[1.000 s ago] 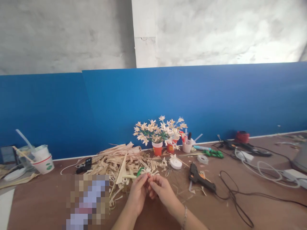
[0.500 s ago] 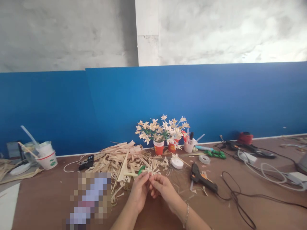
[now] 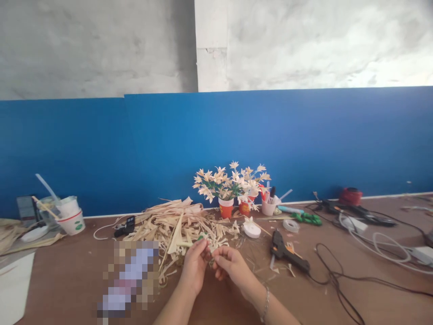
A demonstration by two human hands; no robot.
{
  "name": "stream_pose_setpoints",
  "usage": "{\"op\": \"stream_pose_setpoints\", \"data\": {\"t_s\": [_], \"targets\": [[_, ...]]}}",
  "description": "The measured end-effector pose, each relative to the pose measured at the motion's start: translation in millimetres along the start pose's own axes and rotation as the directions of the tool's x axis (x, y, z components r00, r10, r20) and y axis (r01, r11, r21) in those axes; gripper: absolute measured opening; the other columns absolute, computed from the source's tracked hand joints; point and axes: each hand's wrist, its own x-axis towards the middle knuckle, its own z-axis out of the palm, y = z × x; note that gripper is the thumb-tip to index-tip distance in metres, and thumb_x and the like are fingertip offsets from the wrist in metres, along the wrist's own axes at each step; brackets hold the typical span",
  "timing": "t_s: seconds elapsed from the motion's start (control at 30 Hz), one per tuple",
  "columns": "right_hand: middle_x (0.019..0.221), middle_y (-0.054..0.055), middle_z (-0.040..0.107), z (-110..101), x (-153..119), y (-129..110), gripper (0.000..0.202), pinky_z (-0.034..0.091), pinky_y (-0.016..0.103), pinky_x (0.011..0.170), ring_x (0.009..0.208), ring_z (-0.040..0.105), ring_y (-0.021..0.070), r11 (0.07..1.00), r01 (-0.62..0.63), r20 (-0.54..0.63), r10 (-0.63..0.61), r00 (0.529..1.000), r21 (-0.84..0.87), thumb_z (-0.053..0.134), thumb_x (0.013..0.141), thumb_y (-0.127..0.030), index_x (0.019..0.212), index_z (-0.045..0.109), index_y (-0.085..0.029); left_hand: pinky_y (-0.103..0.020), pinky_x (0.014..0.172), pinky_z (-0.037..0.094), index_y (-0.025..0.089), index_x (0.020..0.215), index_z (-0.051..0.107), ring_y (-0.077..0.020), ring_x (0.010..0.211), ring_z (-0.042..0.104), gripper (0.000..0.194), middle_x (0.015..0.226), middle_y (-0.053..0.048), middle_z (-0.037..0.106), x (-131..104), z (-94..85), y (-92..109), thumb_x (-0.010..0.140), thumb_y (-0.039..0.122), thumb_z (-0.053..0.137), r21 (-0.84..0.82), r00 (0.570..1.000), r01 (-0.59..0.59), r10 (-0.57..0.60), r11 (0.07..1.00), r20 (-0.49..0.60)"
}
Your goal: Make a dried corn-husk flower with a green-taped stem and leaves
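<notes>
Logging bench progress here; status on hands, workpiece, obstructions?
Left hand and right hand close together. Both pinching a small greenish piece, mostly hidden. Pale strips heaped just beyond; glue gun off right, touching neither hand.

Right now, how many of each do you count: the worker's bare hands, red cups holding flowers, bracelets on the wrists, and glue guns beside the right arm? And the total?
Hands: 2, left hand and right hand
Red cups with flowers: 2, left cup and right cup
Bracelet: 1
Glue gun: 1
Total: 6
</notes>
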Motion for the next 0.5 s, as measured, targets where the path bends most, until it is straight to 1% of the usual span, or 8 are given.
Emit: {"op": "stream_pose_setpoints", "data": {"t_s": [0.2, 0.5], "targets": [[0.055, -0.003, 0.056, 2.2, 0.1, 0.8, 0.042, 0.038, 0.021, 0.044, 0.042, 0.049, 0.0078, 1.0, 0.016, -0.025, -0.016, 1.0, -0.001, 0.065, 0.058, -0.052, 0.074, 0.05, -0.015, -0.019, 0.055, 0.043, 0.01, 0.072, 0.065, -0.0086, 0.058, 0.054, 0.018, 0.068, -0.001, 0.062, -1.8, 2.8, -2.0, 0.059, 0.018, 0.075, 0.073, 0.999, -0.042, 0.041, 0.996, 0.016], [0.055, -0.003, 0.057, 3.9, -3.2, -5.0, 0.041, 0.038, 0.021, 0.045, 0.043, 0.051, 0.0078, 0.999, -0.002, -0.061, 0.005, 0.998, 0.035, 0.067, 0.057, -0.049, 0.073, 0.051, -0.014, -0.02, 0.054, 0.042, 0.01, 0.068, 0.064, -0.0086, 0.056, 0.053, 0.019, 0.063, 0.0, 0.061, -4.8, 6.3, -1.7, 0.057, 0.02, 0.076, 0.095, 0.998, -0.058, 0.057, 0.994, 0.008]]}}
